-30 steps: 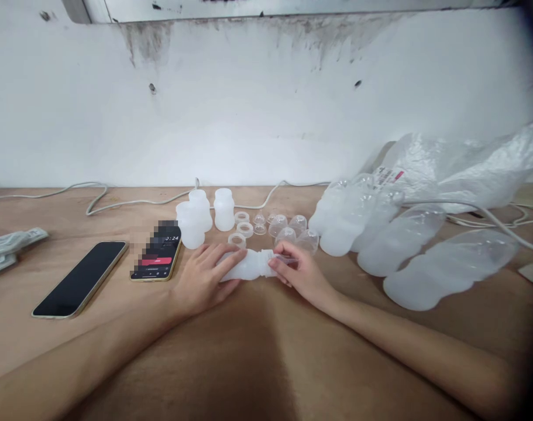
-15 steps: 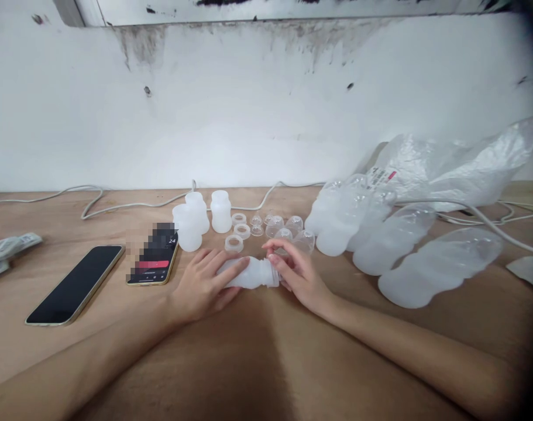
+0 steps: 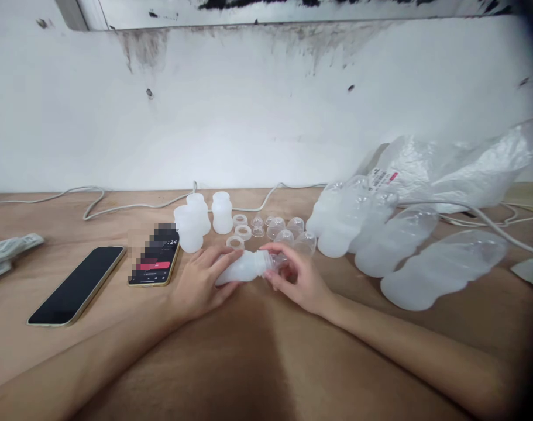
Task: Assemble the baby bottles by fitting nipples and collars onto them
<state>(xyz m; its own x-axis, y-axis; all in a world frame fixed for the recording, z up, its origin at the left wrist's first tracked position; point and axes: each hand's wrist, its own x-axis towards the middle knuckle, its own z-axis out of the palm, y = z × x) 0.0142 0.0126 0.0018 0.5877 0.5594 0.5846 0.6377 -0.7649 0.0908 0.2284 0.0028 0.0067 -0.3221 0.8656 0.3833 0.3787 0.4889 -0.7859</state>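
Observation:
A frosted white baby bottle (image 3: 241, 268) lies on its side over the table, its neck pointing right and slightly raised. My left hand (image 3: 203, 277) is wrapped round the bottle's base end. At the neck, my right hand (image 3: 299, 276) has its thumb and fingers closed round the collar (image 3: 264, 262), where part of a clear nipple (image 3: 280, 261) shows between the fingers. Just behind the hands are several loose collar rings (image 3: 235, 242), small clear nipples (image 3: 258, 231) and clear dome caps (image 3: 284, 235).
Uncapped bottles (image 3: 222, 213) stand at the back left. To the right lie several bottles with clear caps (image 3: 437, 275), beside a plastic bag (image 3: 442, 169). Two phones, one dark (image 3: 78, 285) and one lit (image 3: 161, 254), rest at left. A white cable (image 3: 138, 207) runs along the wall.
The bottle has turned slightly, its neck end rising. My right fingers have closed in round the neck, and the left hand has shifted its hold on the base.

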